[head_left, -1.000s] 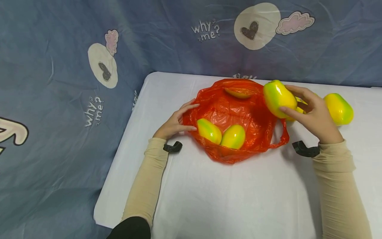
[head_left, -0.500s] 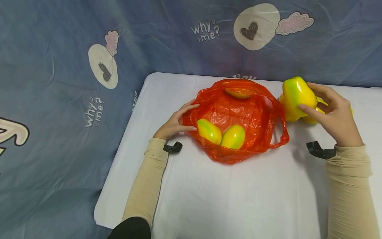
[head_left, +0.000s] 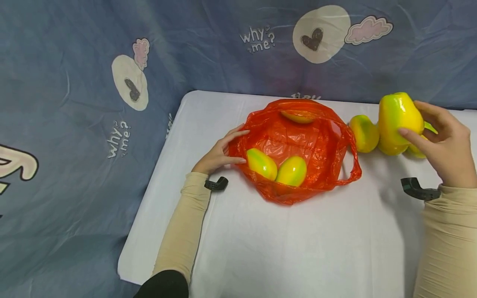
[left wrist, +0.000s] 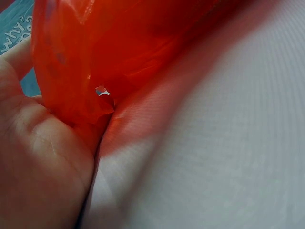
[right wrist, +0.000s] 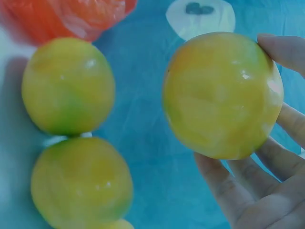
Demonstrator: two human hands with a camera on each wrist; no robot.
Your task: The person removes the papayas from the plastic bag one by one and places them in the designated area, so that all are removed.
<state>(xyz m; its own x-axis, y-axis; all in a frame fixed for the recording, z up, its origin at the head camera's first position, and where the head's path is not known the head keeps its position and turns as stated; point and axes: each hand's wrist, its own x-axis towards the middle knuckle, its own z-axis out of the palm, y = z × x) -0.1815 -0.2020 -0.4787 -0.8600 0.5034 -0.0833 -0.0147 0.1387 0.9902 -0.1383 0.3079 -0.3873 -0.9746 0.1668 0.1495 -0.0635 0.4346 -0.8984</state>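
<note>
Fruit (head_left: 398,118), glossy, rounded and yellow-green, hangs pinched in our right hand (head_left: 449,142) above the white table (head_left: 316,244), near matching fruits (head_left: 364,133). We rest a spread left hand (head_left: 216,155) against the open, crinkled red plastic bag (head_left: 287,138), two yellow-green fruits (head_left: 292,170) lying at its near side.

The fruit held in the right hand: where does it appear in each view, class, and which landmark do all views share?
Head: the held fruit is toward the right side, above mid-height.
Left wrist: not in it.
Right wrist: right of centre, above mid-height.
Landmark in all three: the red bag.
</note>
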